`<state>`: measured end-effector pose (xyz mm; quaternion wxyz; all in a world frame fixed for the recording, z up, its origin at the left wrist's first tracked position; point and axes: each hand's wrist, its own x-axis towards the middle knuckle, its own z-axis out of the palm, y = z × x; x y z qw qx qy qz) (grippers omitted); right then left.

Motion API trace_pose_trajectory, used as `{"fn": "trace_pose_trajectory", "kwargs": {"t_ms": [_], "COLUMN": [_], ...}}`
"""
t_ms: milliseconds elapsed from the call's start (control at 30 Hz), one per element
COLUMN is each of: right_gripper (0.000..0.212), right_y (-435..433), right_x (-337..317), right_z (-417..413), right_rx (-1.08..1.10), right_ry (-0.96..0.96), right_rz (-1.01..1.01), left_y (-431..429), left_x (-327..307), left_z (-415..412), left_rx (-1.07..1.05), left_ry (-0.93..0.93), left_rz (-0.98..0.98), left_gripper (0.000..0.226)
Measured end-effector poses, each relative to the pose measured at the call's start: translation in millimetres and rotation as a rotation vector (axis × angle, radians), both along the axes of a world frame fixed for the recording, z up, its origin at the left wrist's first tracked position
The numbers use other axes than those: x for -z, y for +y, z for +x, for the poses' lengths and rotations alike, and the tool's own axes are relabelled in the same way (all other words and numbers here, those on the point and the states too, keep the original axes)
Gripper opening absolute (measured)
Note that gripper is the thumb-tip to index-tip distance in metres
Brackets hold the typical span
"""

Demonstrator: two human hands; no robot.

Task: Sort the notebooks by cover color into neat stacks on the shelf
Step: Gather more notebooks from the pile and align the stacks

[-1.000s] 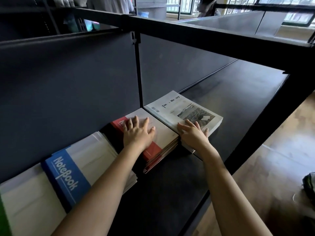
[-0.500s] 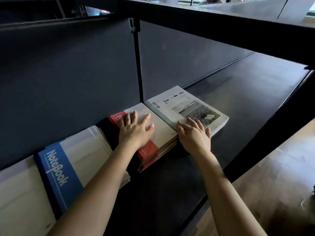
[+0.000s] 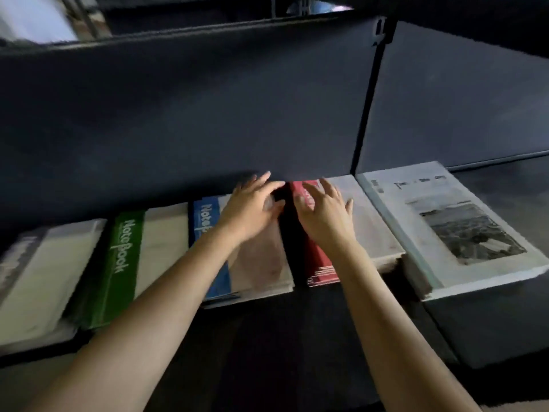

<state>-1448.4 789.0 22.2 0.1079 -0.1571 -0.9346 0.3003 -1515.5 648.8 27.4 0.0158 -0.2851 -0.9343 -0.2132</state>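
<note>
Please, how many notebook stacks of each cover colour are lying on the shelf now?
Grey-band stack: 1 (blurred)
Green stack: 1
Blue stack: 1
Red stack: 1
Pale stack with a photo: 1
Total: 5 stacks

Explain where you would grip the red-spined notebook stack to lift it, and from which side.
Probably its front edge, from the front: the red-spined stack lies flat, its back by the rear panel, the photo-cover stack close on its right, and the near edge stands free.
</note>
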Motion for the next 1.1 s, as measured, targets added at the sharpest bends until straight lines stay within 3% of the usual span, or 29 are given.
{"fn": "trace_pose_trajectory", "kwargs": {"t_ms": [167, 300, 900, 1100], "right_gripper": [0.055, 0.056, 0.060, 0.060], "right_y": [-86.7, -147.2, -493.2, -610.2], "right_x": [-4.5, -10.0, -52.8, -48.6], "right_z": [-23.7, -30.1, -38.6, -33.5], "right_rx": [-0.278, -0.419, -0.788, -0.923], "right_ry": [-0.010, -0.023, 0.022, -0.010], "right_rz": [0.059, 0.095, 0.215, 0.177], "left_y": [-110.6, -176.1, -542.6, -661.1], "left_x": [-3.1, -13.7, -49.6, -42.3], "left_z": [2.6, 14.6, 64.9, 91.7], "left_rx": [-0.209, -0.316, -0.683, -0.763], "left_ry": [0.024, 0.047, 0.170, 0.093], "left_rz": [-0.104, -0.047, 0.047, -0.010], "left_gripper": [0.049, 0.048, 0.045, 0.044]}}
